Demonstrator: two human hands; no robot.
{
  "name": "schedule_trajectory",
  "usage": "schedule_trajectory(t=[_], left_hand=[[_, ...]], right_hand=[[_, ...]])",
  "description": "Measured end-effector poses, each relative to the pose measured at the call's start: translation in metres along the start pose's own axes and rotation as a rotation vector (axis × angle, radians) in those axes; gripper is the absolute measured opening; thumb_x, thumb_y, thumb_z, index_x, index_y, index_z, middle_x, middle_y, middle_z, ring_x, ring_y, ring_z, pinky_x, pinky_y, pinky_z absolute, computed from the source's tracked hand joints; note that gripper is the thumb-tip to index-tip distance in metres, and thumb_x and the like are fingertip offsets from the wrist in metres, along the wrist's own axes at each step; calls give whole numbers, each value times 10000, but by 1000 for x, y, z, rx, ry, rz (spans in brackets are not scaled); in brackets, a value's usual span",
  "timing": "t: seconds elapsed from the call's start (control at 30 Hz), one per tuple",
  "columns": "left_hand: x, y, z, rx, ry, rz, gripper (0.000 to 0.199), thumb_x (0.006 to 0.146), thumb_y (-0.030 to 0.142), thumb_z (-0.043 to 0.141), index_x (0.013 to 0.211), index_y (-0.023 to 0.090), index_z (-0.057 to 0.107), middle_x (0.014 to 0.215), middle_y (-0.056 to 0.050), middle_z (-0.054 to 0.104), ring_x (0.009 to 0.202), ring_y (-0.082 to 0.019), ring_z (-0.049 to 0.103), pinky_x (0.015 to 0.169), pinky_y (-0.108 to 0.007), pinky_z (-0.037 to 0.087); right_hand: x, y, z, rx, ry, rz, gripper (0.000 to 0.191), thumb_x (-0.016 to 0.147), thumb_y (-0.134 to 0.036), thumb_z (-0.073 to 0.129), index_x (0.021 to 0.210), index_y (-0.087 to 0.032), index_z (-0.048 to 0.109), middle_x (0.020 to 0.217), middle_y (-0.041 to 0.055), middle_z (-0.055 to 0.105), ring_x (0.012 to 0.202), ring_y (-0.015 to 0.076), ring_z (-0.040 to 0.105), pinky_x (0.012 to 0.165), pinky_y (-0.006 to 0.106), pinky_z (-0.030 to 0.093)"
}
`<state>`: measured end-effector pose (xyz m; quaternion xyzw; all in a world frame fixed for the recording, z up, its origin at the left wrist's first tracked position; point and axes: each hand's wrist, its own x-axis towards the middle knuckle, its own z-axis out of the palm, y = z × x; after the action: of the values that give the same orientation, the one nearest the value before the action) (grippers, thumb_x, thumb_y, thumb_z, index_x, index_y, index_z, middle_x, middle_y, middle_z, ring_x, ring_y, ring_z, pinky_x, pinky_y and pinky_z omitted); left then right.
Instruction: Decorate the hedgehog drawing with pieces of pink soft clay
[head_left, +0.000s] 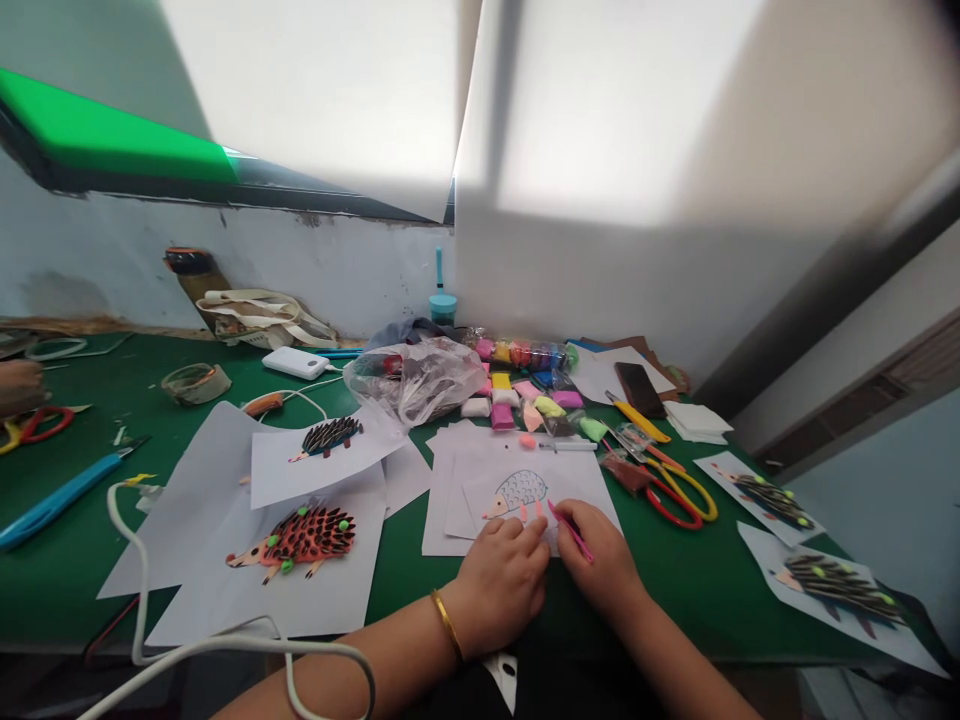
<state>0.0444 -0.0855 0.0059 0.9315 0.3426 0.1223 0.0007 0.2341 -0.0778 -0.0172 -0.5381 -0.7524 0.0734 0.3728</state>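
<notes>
A sheet of paper (pixel 585 485) lies before me with a hedgehog drawing (pixel 523 488). The body has drawn scale-like arcs, the face is peach, and the legs are pink. On the sheet's lower edge rests my left hand (pixel 506 575), fingers curled together near the legs; whether they pinch anything is hidden. My right hand (pixel 600 560) is closed around a pink clay modelling tool (pixel 576 535), its tip beside the hedgehog's rear. Above the drawing are a lump of orange-pink clay (pixel 528 440) and a white pen (pixel 574 446).
Coloured clay packets (pixel 504 415) and a plastic bag (pixel 420 380) lie behind. To the right are scissors (pixel 679 495), a phone (pixel 639 388) and finished hedgehogs (pixel 840 585). Leftward are another hedgehog picture (pixel 311 540), a white cable (pixel 142 570), a blue cutter (pixel 64 495) and another person's hand (pixel 21 387).
</notes>
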Motion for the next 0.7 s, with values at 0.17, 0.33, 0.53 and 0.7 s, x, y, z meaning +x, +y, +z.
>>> schedule_trajectory(t=[0.17, 0.33, 0.53, 0.7], left_hand=[[5, 1, -6, 42, -41, 27, 348, 856, 320, 527, 1151, 141, 561, 1405, -134, 496, 1059, -277, 494, 957, -438, 380], [9, 2, -13, 38, -86, 9, 376, 839, 336, 540, 1160, 141, 553, 1319, -152, 532, 1059, -294, 493, 953, -455, 387], [11, 3, -13, 47, -103, 21, 422, 837, 357, 548, 1196, 134, 540, 1276, -162, 546, 1042, -305, 500, 949, -478, 392], [7, 3, -7, 43, -68, 10, 391, 851, 328, 529, 1190, 133, 547, 1360, -159, 514, 1078, -299, 501, 965, -452, 394]], right_hand=[[2, -1, -1, 15, -24, 64, 162, 931, -236, 441, 995, -212, 588, 930, 54, 672, 880, 207, 632, 792, 332, 499], [3, -1, -1, 4, -25, 85, 182, 943, -256, 429, 1006, -214, 595, 947, 62, 682, 896, 213, 643, 800, 335, 504], [4, -1, 0, 4, -45, 96, 187, 942, -268, 441, 1019, -208, 600, 968, 58, 685, 920, 212, 644, 826, 343, 506], [3, 0, 1, 7, -28, 86, 207, 941, -266, 436, 1041, -202, 606, 988, 64, 691, 940, 211, 648, 842, 346, 513]])
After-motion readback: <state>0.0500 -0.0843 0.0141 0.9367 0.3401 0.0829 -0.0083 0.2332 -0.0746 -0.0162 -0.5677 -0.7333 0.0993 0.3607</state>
